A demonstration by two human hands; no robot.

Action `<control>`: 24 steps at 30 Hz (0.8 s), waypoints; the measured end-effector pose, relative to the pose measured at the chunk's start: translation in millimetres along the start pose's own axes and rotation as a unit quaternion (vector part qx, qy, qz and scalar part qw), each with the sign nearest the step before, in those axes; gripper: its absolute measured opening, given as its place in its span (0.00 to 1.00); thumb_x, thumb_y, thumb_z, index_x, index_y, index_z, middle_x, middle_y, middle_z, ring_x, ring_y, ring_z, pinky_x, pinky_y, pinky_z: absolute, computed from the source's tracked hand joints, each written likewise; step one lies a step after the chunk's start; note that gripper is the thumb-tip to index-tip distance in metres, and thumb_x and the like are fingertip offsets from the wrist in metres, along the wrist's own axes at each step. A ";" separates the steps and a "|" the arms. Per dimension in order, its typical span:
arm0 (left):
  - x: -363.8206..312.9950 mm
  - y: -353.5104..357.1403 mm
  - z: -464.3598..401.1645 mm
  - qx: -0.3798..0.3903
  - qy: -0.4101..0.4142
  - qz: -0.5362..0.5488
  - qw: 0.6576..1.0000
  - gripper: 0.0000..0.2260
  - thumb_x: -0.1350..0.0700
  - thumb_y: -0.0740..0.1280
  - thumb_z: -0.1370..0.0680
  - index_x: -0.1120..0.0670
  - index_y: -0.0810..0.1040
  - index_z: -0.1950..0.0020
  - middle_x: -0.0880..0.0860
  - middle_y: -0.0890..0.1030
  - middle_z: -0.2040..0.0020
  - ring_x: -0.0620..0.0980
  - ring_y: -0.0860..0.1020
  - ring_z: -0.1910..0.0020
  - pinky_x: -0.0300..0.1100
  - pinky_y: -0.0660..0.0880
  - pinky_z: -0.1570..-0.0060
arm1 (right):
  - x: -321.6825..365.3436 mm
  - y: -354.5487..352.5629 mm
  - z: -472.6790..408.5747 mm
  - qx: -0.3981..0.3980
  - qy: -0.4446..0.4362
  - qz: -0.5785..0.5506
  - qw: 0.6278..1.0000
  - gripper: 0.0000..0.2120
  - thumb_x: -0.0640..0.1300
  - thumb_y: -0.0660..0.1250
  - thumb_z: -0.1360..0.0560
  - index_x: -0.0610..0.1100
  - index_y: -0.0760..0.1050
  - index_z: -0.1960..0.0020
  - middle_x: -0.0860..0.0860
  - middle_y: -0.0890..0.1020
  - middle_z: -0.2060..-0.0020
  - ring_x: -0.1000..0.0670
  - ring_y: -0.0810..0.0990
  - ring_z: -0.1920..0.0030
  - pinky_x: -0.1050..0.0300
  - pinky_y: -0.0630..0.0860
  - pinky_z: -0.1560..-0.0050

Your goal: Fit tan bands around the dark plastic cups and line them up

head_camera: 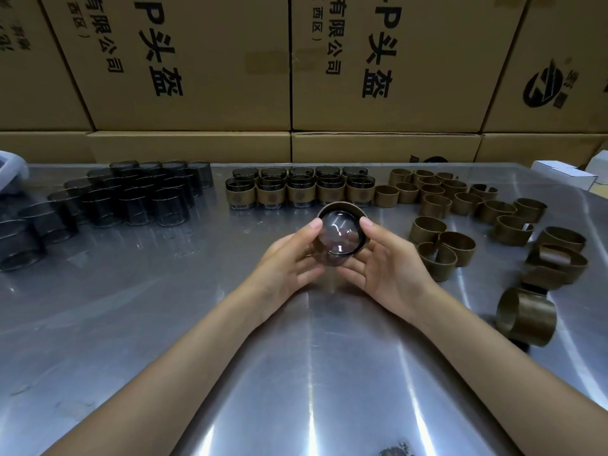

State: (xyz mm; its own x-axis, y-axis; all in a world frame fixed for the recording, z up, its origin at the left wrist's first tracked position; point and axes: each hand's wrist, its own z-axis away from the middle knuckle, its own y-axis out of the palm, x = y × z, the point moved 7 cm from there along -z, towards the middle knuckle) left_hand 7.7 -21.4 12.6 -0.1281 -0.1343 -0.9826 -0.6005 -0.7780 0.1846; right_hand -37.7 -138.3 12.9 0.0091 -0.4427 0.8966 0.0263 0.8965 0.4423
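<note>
Left hand point(289, 255) and right hand point(385, 261) grip dark cup point(339, 238) from both sides, fingers curled round it, above steel table point(164, 324). Tan band point(342, 207) encircles cup's far end. Banded cups point(299, 189) lined behind; bare cups point(131, 199) left, loose bands point(460, 209) right.

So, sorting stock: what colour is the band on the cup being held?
Tan brown band, around a dark smoky cup; head view.
</note>
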 end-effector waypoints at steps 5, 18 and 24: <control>2.7 -1.2 -1.0 0.077 -0.002 0.091 0.993 0.21 0.44 0.77 0.36 0.51 0.85 0.46 0.54 0.84 0.47 0.46 0.83 0.49 0.36 0.78 0.52 | -2.3 1.2 0.8 0.047 0.034 -0.002 0.998 0.19 0.54 0.72 0.33 0.46 0.82 0.46 0.45 0.83 0.46 0.49 0.83 0.49 0.59 0.79 0.47; -7.2 17.6 11.3 0.183 0.031 0.132 0.974 0.25 0.43 0.83 0.43 0.52 0.87 0.50 0.52 0.85 0.50 0.46 0.83 0.50 0.41 0.76 0.42 | 7.8 14.5 11.6 0.162 0.004 -0.028 0.986 0.33 0.58 0.83 0.45 0.44 0.83 0.44 0.45 0.83 0.44 0.47 0.81 0.42 0.56 0.78 0.44; -9.9 8.8 7.1 0.014 0.018 0.043 0.999 0.28 0.30 0.58 0.31 0.54 0.81 0.63 0.59 0.80 0.59 0.55 0.77 0.60 0.47 0.71 0.55 | 6.5 9.2 9.0 -0.049 -0.025 0.100 0.993 0.32 0.72 0.61 0.35 0.41 0.76 0.59 0.39 0.79 0.59 0.43 0.79 0.57 0.51 0.75 0.51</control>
State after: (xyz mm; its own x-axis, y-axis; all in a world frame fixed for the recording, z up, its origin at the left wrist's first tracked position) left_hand -1.9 -22.5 24.1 -0.1515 -0.2225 -0.9631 -0.6108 -0.7450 0.2683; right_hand -46.4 -132.8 23.0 -0.0248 -0.2523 0.9673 0.1259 0.9591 0.2534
